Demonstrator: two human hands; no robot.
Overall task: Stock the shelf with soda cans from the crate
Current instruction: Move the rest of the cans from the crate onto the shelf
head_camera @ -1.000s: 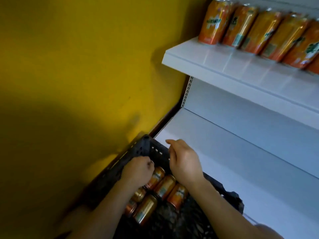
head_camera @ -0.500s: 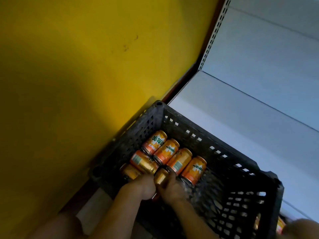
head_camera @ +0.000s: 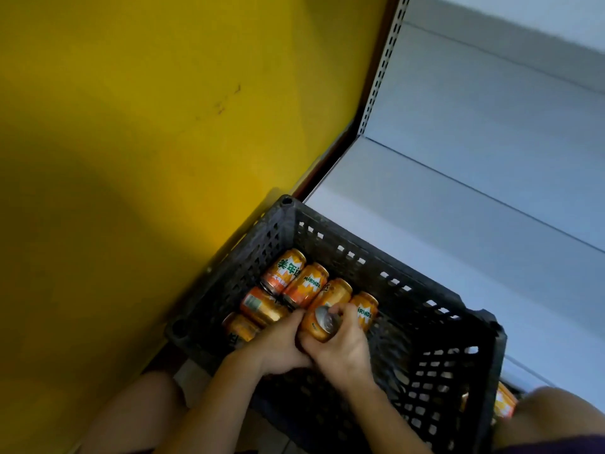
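Right hand (head_camera: 340, 348): fingers wrapped around an orange can (head_camera: 319, 324);
Left hand (head_camera: 278, 345): curled; grip unclear;
Crate (head_camera: 360, 253): more cans (head_camera: 294, 280) beyond the fingertips

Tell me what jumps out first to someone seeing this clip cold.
The yellow wall fills the whole left side. Beside it at lower centre sits the black crate, with orange soda cans lying on their sides along its left end. Both hands are inside it: the right hand has its grip on one can, and the left hand presses against that can from the left.
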